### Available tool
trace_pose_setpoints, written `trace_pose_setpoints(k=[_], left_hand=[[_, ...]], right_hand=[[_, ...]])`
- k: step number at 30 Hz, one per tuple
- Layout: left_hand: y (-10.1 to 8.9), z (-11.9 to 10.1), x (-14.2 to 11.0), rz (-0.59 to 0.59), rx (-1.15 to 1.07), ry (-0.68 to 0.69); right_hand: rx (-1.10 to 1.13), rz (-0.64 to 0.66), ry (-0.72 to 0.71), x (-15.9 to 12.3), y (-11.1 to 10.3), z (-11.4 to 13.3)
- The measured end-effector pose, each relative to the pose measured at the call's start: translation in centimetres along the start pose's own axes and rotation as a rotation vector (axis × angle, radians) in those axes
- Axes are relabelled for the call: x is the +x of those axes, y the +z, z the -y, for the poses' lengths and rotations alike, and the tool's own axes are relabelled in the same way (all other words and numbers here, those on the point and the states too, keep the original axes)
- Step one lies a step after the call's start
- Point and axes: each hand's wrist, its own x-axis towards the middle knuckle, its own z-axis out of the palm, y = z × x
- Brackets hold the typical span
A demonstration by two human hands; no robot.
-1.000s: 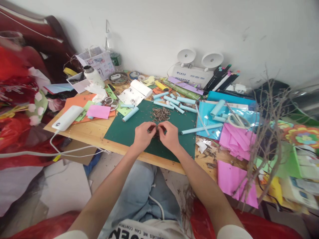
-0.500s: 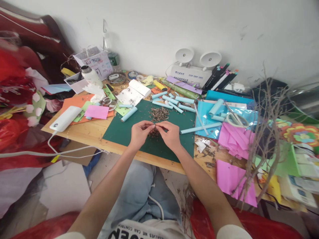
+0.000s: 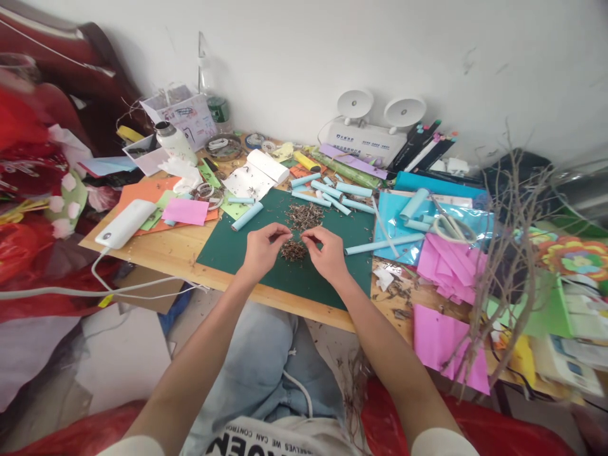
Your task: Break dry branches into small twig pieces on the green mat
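My left hand [image 3: 264, 250] is closed in a pinch above the green mat [image 3: 228, 247]. Opposite it, my right hand [image 3: 327, 252] pinches too, thumb against forefinger. A narrow gap parts the two sets of fingertips. Whatever they hold is too small to make out, perhaps bits of twig. Below and between them lies a small pile of short brown twig pieces [image 3: 293, 251]. Just behind it sits a larger heap of the same brown pieces [image 3: 305, 216]. Rolled light-blue paper tubes [image 3: 336, 201] lie around the back of the mat.
At the right, scissors [image 3: 453, 228] rest on a blue plastic packet [image 3: 387, 221] beside pink crepe paper [image 3: 451, 269]. Bare branches [image 3: 506, 272] rise at the table's right side. A white power bank [image 3: 124, 223] with a cable lies left, near a white bottle [image 3: 175, 142].
My hands have drawn apart from fingertips touching to a narrow gap. The small twig pile between them shows more fully.
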Motion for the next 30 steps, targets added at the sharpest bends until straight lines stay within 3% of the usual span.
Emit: trace_pose_setpoints(k=[7,15,19,26,30], left_hand=[[0.3,1.0,0.2,0.027,-0.032,-0.046],[0.2,2.0,0.3,0.065,-0.126,-0.113],[0.3,1.6,0.1,0.100,-0.163,-0.102],[0.6,0.5,-0.3,0.141,-0.075,-0.083],[0.9,0.2,-0.6,0.091,-0.083,-0.042]], right_hand=[[0.010,0.069,0.005,-0.1,0.2,0.0],[0.114,0.007,0.136,-0.1,0.4,-0.4],[0.147,0.016,0.078,-0.1,0.4,-0.2],[-0.030,0.026,-0.082,-0.2,0.5,-0.4],[-0.049,0.023,-0.055,-0.3,0.5,-0.2]])
